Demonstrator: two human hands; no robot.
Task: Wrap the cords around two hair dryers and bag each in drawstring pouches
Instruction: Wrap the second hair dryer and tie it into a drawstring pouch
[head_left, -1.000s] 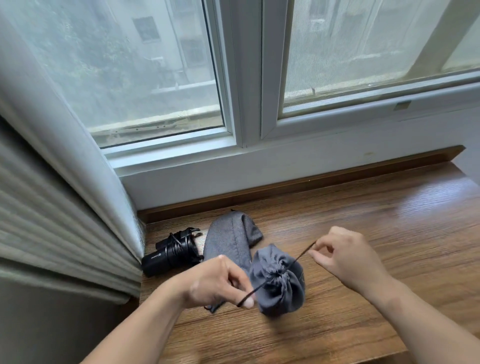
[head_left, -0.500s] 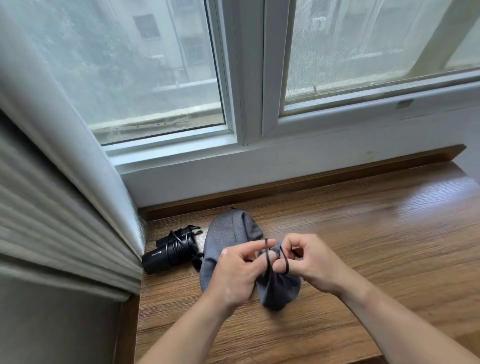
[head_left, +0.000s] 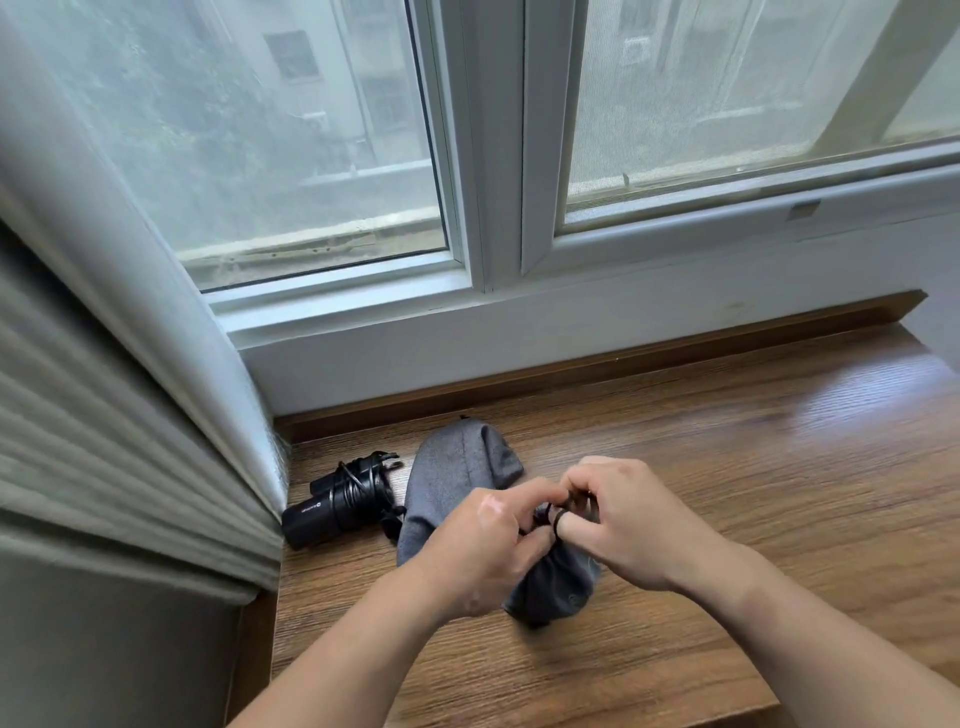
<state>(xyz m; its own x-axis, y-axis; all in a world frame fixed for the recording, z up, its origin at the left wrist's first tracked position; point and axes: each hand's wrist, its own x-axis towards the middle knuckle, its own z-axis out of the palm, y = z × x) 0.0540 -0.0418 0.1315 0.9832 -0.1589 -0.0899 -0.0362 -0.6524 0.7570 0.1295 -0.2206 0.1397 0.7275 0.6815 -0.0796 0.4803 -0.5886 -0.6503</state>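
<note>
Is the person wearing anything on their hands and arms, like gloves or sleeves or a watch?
No gloves: the left hand and the right hand are both bare. The left forearm and the right forearm are bare too, with no sleeve showing all the way to the picture's edge. No watch or bracelet shows at either wrist.

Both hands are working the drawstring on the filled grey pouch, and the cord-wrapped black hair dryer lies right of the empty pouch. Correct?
Not quite. In the head view the black hair dryer lies left of the empty pouch, near the curtain. The left hand and right hand do work the drawstring on the filled pouch.
</note>
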